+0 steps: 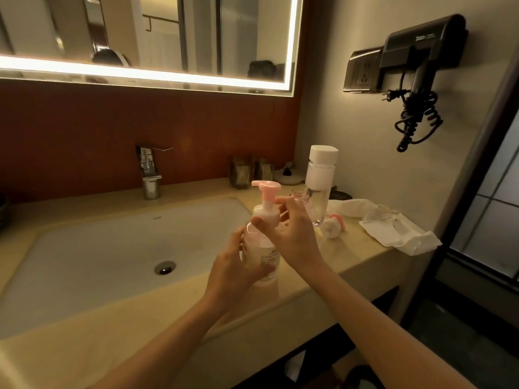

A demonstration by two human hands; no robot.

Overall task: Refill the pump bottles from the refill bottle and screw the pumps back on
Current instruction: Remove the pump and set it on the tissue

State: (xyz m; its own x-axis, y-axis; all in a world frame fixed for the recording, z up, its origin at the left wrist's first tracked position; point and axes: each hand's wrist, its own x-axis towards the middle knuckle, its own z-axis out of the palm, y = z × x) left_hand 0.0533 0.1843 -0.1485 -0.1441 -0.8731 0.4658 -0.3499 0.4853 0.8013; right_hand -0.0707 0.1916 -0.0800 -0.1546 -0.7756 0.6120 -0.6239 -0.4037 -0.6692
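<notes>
A clear pump bottle (262, 252) with a pink and white pump (266, 192) stands upright on the counter's front rim. My left hand (234, 266) grips its body. My right hand (289, 230) pinches the white pump collar with thumb and fingers. Behind my right hand, a second clear bottle (300, 196) stands open with no pump. Its loose pink and white pump (332, 226) lies on the counter to the right. The tall clear refill bottle (320, 183) with a white cap stands upright beside the open bottle.
The white sink basin (112, 248) with its drain lies to the left, and a chrome faucet (148, 172) stands behind it. Crumpled white plastic wrapping (393, 228) lies at the counter's right end. Two glasses (251, 171) stand at the back. A hair dryer (421, 57) hangs on the right wall.
</notes>
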